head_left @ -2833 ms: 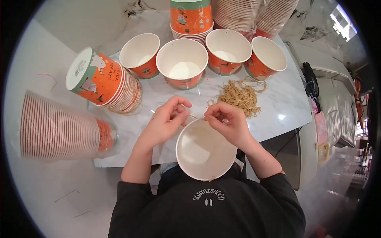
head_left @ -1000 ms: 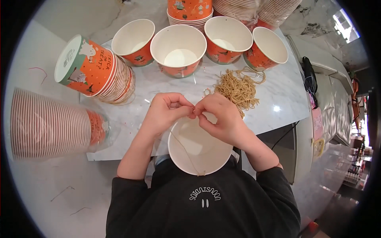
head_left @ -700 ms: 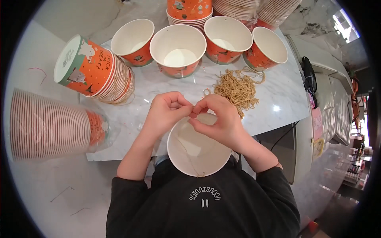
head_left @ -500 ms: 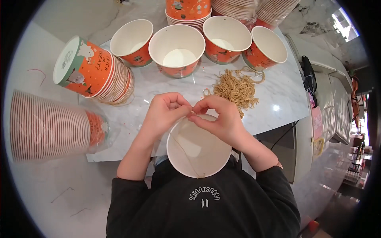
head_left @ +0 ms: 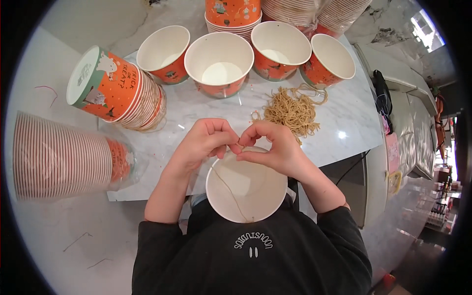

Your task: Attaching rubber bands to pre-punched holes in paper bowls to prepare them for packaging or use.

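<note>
A white-lined paper bucket [head_left: 263, 191] rests in my lap at the table's front edge, its open mouth facing up. A thin tan string [head_left: 229, 189] runs across its inside from the near rim toward my left hand. Above the far rim, my left hand [head_left: 209, 141] pinches the string with thumb and forefinger. My right hand [head_left: 273, 147] is closed on the string close by, and the fingertips of both hands nearly touch. Whether there is a knot between them is too small to tell. Just beyond my right hand lies a tangled pile of tan string [head_left: 293, 112].
Along the far side of the marble-look table [head_left: 344, 137] stand several open orange buckets [head_left: 220, 64]. To the left, a nested stack of orange buckets [head_left: 115, 88] with strings lies tipped over, and a plastic-wrapped stack [head_left: 64, 157] sits nearer. More stacks [head_left: 233, 14] rise at the back.
My fingertips have shifted slightly and my left fingers have curled in more, still at the string above the far rim. The bucket stays in place.
</note>
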The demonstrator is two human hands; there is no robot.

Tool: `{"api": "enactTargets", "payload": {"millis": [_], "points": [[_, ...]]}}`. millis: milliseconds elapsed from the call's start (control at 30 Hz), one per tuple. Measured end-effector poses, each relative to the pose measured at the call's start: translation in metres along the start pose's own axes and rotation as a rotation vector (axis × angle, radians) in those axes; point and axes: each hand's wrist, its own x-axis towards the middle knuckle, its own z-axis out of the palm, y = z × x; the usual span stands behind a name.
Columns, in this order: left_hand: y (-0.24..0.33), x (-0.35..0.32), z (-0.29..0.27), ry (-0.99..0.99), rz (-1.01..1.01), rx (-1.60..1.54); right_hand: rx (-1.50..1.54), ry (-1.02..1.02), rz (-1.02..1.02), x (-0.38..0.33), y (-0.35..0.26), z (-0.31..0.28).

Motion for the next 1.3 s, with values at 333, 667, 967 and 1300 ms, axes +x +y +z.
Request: {"api": "enactTargets", "payload": {"millis": [333,667,967,1300], "points": [[-0.007,0.008,-0.007,-0.113,-0.060,-0.176,0.199,-0.093,0.024,0.004,0.008,-0.007],[0.000,0.004,0.000,-0.033,-0.029,0.063,0.082,-0.019,-0.126,0.003,0.013,0.005],[-0.004,0.001,0.016,0.054,0.122,0.019,-0.479,0.146,-0.482,0.000,0.009,0.017],[-0.004,0.002,-0.007,-0.112,0.072,0.030,-0.603,0.062,-0.594,-0.005,0.003,0.018]]}}
